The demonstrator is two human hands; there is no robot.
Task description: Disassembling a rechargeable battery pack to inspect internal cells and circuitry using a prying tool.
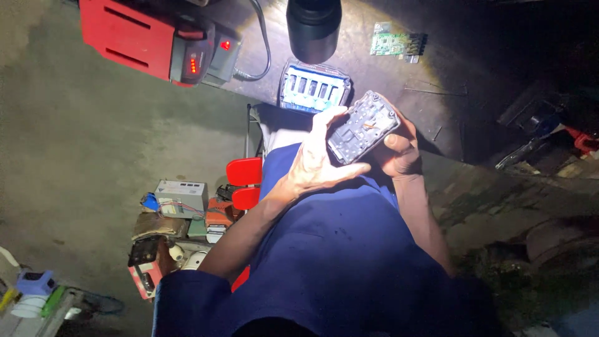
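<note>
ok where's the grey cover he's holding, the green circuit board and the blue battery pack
grey cover (363, 126), head view, middle of its ribbed inner face, held by both hands
green circuit board (390, 43), head view, centre of the board on the table
blue battery pack (313, 87), head view, on the row of cells

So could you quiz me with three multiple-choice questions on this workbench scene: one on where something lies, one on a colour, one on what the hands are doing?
1. Where is the small green circuit board?
A. on the bench top, beyond the hands
B. on the lap
C. in the left hand

2. What colour is the boxy plastic case at top left?
A. yellow
B. red
C. white

3. How is the grey rectangular battery-pack housing held?
A. lying untouched
B. in one hand only
C. in both hands

Answers: 1 A, it lies in the lit patch of bench; 2 B, its shell is plainly red; 3 C, left hand and right hand both clasp it.
</note>
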